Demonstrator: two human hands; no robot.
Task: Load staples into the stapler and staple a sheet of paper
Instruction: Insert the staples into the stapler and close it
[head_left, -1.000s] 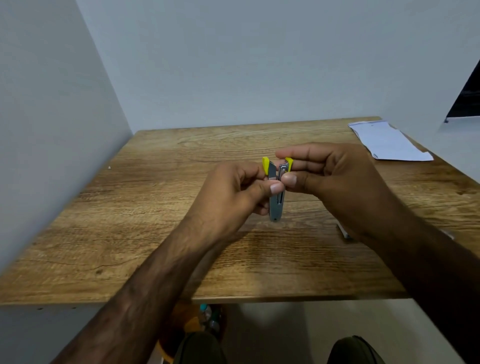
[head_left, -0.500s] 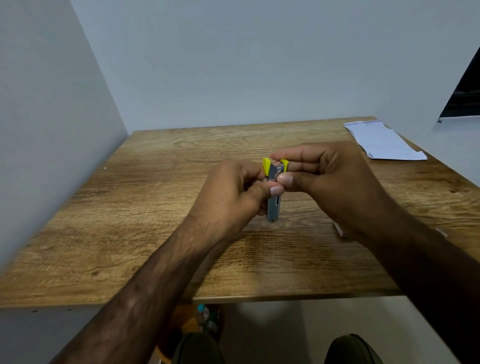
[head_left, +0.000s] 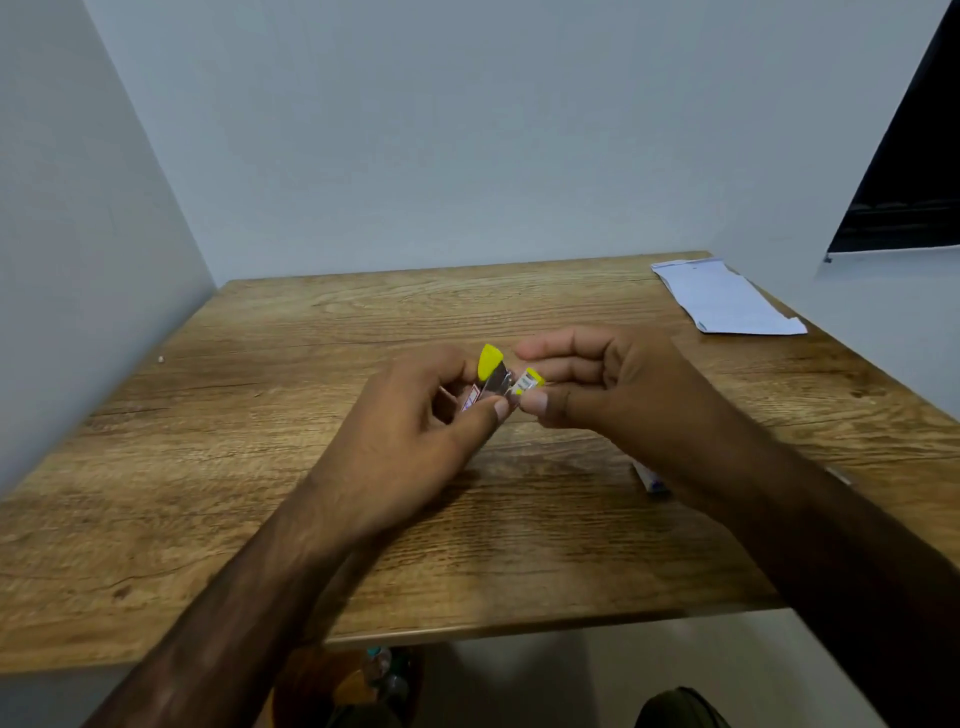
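Both hands meet above the wooden table (head_left: 260, 415): the left hand (head_left: 410, 431) grips the yellow stapler (head_left: 493, 382) (its red-and-white label too blurred to read). The right hand (head_left: 597, 384) pinches its yellow end; paper (head_left: 727, 301) lies well apart.

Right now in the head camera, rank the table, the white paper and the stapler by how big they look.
1. Wooden table, by far the largest.
2. White paper, at the far right corner.
3. Stapler, partly hidden by both hands, though nearer the camera.

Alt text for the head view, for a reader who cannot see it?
Both hands, left hand and right hand, hold a small yellow-and-metal stapler above a wooden table. A sheet of paper lies at its far right corner.
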